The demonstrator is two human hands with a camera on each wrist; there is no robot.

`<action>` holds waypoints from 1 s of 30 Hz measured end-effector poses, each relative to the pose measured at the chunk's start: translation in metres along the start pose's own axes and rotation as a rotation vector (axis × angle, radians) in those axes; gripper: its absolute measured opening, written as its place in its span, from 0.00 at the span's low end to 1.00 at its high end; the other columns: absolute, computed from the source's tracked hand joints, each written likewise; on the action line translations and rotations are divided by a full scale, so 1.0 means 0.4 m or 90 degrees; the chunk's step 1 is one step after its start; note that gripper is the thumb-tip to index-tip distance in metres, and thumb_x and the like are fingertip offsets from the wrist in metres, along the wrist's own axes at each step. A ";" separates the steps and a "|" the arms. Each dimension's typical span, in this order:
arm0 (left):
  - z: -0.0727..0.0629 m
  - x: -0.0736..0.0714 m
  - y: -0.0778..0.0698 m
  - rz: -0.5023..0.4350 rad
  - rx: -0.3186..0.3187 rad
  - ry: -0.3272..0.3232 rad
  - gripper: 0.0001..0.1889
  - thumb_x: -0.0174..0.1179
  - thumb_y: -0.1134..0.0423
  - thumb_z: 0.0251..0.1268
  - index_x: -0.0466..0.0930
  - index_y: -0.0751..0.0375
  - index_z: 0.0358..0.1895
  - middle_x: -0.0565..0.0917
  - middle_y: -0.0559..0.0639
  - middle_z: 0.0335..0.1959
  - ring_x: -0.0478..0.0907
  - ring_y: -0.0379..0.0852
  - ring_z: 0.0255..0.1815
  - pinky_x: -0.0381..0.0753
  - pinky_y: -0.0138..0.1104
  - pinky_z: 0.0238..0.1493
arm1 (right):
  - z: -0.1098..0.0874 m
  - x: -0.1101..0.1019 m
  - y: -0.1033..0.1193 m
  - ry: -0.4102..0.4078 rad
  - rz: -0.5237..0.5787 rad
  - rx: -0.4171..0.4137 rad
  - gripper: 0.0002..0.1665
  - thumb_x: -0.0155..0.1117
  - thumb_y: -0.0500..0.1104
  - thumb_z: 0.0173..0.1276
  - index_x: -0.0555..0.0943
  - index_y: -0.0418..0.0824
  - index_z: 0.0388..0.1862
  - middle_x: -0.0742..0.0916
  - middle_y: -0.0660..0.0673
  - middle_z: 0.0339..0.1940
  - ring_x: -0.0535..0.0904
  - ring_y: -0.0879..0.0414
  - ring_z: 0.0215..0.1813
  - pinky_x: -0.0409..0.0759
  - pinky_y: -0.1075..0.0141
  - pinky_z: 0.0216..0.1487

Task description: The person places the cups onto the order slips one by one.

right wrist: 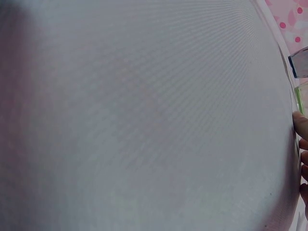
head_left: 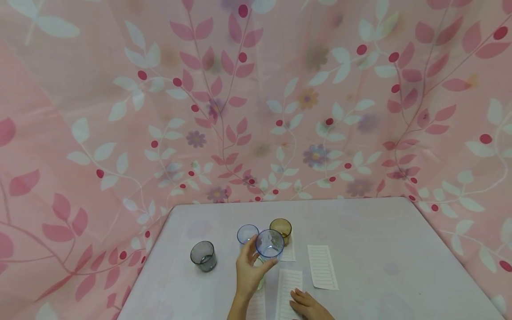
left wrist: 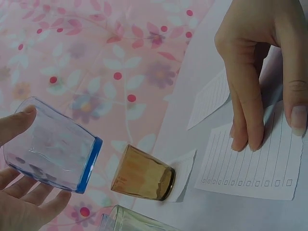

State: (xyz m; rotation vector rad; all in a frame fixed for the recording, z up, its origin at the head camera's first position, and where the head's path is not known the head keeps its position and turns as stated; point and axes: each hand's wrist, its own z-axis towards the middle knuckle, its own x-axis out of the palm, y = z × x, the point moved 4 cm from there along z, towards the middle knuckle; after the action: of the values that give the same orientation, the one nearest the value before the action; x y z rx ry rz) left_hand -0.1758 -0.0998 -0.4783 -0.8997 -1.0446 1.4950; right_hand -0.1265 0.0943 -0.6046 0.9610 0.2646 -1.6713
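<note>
- Gripping the blue glass (head_left: 270,244), the fingers (left wrist: 57,206) of the left hand (head_left: 249,272) curl along one side while the thumb presses the other; the glass is raised above the counter (head_left: 380,249), mouth up.
- The right hand (head_left: 307,304) holds nothing; its fingers reach down, tips touching the middle strip (head_left: 290,282), on the person's side of the counter.
- That strip is white paper with ruled lines and, in the left wrist view, a row of small boxes along one side.
- Partly hidden by the left hand, the green glass (head_left: 260,284) sits low on the counter; beside it, toward the person, lies the left strip (head_left: 257,307). Whether the glass stands on that paper I cannot tell.
- Nearer the counter's far edge is a second blue glass (head_left: 247,234), partly covered by the left hand.
- To its right, also toward the far edge, the amber glass (head_left: 281,227) stands upright on the far strip (head_left: 290,252).
- The right strip (head_left: 322,267) lies flat, well in from the right edge.
- The grey glass (head_left: 204,256) stands upright, nearest of the glasses to the left edge, apart from the others.
- Floral pink cloth (head_left: 256,133) hangs behind the far edge and both far corners.
</note>
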 end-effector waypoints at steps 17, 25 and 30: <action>-0.022 0.044 0.031 0.002 -0.032 0.050 0.42 0.74 0.69 0.43 0.62 0.73 0.64 0.68 0.71 0.62 0.66 0.67 0.63 0.71 0.51 0.60 | 0.003 -0.002 0.000 0.010 -0.029 0.019 0.33 0.54 0.60 0.68 0.82 0.30 0.47 0.77 0.39 0.60 0.52 0.66 0.72 0.74 0.65 0.58; -0.029 0.066 0.061 0.015 -0.038 0.086 0.42 0.74 0.70 0.42 0.62 0.72 0.65 0.69 0.70 0.62 0.67 0.67 0.62 0.70 0.55 0.59 | 0.008 -0.006 0.004 0.019 -0.039 0.017 0.33 0.54 0.61 0.68 0.82 0.30 0.47 0.81 0.38 0.56 0.53 0.66 0.71 0.79 0.62 0.52; -0.036 0.078 0.078 0.038 -0.050 0.109 0.43 0.73 0.69 0.44 0.61 0.71 0.66 0.67 0.70 0.63 0.66 0.69 0.62 0.69 0.60 0.57 | 0.007 -0.002 0.002 0.022 -0.065 0.021 0.35 0.53 0.62 0.68 0.83 0.31 0.46 0.83 0.36 0.52 0.63 0.60 0.69 0.82 0.59 0.47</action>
State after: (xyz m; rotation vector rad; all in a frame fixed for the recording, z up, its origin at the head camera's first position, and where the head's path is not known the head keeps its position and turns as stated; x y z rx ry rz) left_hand -0.1778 -0.0688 -0.5128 -1.1035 -0.9634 1.4070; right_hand -0.1270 0.0926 -0.6020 1.0164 0.3143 -1.7579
